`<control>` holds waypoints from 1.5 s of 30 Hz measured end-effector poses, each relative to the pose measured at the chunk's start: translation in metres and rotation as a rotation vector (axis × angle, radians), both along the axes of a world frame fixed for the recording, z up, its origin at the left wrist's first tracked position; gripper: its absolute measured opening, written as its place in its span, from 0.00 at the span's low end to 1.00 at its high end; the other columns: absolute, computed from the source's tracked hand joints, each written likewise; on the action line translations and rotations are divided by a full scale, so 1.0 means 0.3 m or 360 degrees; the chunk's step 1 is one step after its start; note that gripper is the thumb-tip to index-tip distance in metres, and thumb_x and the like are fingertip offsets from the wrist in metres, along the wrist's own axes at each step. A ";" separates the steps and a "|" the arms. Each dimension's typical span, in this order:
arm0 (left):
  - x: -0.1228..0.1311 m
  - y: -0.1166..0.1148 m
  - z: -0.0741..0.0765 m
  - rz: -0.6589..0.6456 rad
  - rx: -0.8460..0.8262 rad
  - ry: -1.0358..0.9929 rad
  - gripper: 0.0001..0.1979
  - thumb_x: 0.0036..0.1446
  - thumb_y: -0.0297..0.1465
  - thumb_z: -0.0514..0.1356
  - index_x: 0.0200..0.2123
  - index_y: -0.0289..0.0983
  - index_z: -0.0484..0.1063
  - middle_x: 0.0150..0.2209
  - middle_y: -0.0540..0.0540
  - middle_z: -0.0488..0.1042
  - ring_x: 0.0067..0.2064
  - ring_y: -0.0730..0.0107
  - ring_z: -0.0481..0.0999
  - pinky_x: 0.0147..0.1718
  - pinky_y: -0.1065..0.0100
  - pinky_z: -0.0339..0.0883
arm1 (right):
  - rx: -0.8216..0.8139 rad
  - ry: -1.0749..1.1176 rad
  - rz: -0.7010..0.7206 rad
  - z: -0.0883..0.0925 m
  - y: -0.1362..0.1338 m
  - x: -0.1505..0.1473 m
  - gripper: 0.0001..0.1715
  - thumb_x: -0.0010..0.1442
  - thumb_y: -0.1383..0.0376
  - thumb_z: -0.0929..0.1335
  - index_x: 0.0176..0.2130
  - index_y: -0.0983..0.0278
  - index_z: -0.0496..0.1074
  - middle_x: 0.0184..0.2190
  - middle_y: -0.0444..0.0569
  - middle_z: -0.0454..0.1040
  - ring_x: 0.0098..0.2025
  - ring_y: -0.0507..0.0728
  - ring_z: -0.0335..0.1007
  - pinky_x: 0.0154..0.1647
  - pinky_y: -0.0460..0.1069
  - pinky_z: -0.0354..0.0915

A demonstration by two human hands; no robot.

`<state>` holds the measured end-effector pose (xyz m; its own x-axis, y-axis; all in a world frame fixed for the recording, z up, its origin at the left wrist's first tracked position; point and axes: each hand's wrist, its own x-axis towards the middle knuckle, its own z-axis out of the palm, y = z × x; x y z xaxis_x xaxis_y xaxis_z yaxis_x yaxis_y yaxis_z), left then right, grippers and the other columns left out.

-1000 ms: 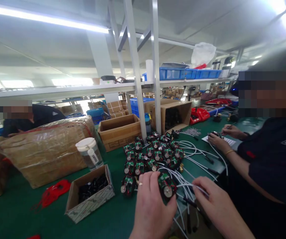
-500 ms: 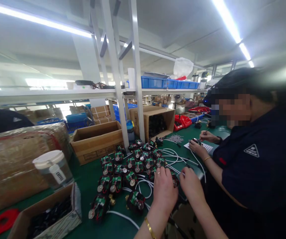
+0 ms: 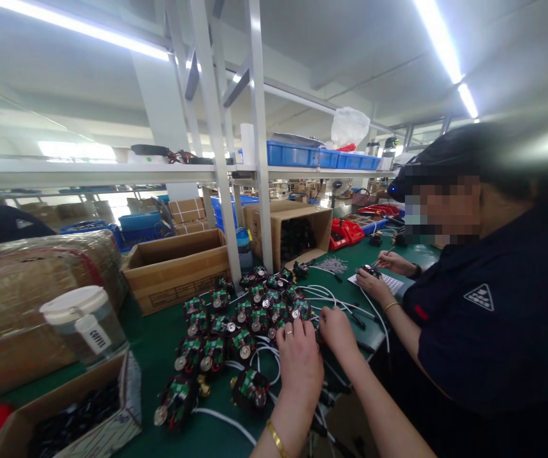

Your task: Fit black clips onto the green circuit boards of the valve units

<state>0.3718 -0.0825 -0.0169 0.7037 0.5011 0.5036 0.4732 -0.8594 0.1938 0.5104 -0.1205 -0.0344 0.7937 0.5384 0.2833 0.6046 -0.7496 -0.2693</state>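
Note:
My left hand [image 3: 301,362], wearing a ring and a gold bracelet, is curled over the right side of a cluster of small black units with green circuit boards [image 3: 214,353]. A unit under its fingers is mostly covered by the hand. Close beside it, my right hand [image 3: 338,332] has its fingers pinched together; whatever they hold is hidden. White cables [image 3: 223,416] with black plugs run from the units, some passing behind and below my hands. Round silver discs and red wires show on several boards.
A co-worker's hands [image 3: 373,283] work on a unit over a white sheet at right. Left stand an open carton [image 3: 178,273], a lidded plastic jug [image 3: 85,324] and a box of black parts [image 3: 130,407]. A shelf post [image 3: 260,140] rises behind the units. Small grey parts [image 3: 333,264] lie beyond.
The view has shifted slightly, so the scene sits further left. My right hand has moved left and up relative to the left hand, which stays over the units.

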 end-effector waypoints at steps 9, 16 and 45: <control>-0.030 0.003 -0.005 0.0005 0.0081 -0.0022 0.14 0.58 0.27 0.65 0.49 0.36 0.75 0.45 0.40 0.75 0.50 0.50 0.69 0.54 0.46 0.63 | 0.0211 0.0031 -0.0029 -0.053 -0.034 -0.045 0.09 0.73 0.67 0.67 0.44 0.64 0.78 0.46 0.57 0.74 0.50 0.68 0.69 0.47 0.54 0.63; -0.074 0.001 -0.022 -0.0085 0.0105 -0.0101 0.18 0.59 0.25 0.62 0.54 0.33 0.75 0.46 0.37 0.76 0.52 0.49 0.70 0.58 0.44 0.61 | 0.0570 0.0101 0.0298 -0.092 -0.062 -0.115 0.18 0.75 0.63 0.60 0.36 0.62 0.73 0.38 0.51 0.76 0.42 0.60 0.74 0.43 0.49 0.64; -0.570 0.061 -0.048 0.0064 0.0227 -0.0652 0.20 0.62 0.27 0.60 0.57 0.45 0.75 0.51 0.43 0.80 0.58 0.50 0.72 0.57 0.48 0.63 | 0.1094 -0.0104 0.0357 0.005 -0.144 -0.323 0.21 0.68 0.56 0.59 0.45 0.64 0.74 0.44 0.59 0.75 0.49 0.70 0.68 0.53 0.64 0.63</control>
<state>0.2009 -0.0641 -0.0314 0.4130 0.4289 0.8034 0.4156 -0.8737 0.2528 0.4134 -0.1638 -0.0329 0.6547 0.3696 0.6593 0.7551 -0.2799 -0.5929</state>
